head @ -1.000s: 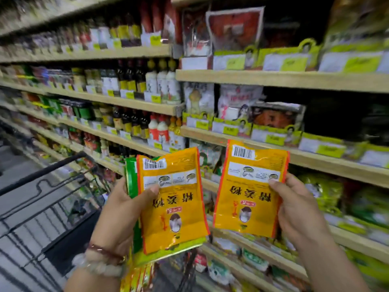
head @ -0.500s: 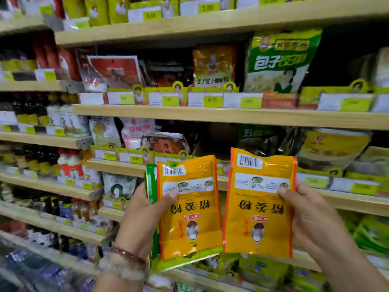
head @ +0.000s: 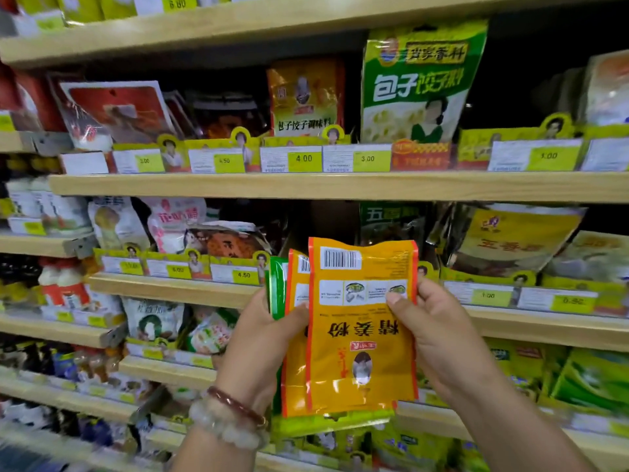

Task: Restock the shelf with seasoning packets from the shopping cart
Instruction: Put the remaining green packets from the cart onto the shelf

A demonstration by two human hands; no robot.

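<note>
I hold a stack of seasoning packets upside down in front of the wooden shelves. The front orange packet [head: 362,332] shows a barcode and red characters; my right hand [head: 439,338] grips its right edge, thumb on its face. Behind it sit a second orange packet [head: 295,335] and a green packet [head: 278,287], gripped by my left hand [head: 263,342] along their left side. The front packet overlaps the second one, and the left thumb reaches the front packet's left edge. The shopping cart is out of view.
Wooden shelf boards [head: 340,185] run across the view with yellow price tags [head: 304,159] on their fronts. A large green dumpling-seasoning bag [head: 422,83] stands above; yellow five-spice bags [head: 510,240] lie right of my hands. Bottles fill the shelves at far left [head: 61,287].
The two orange packets, held side by side before, have come together, the right one now lying over the left one. The view has turned right and up, away from the cart.
</note>
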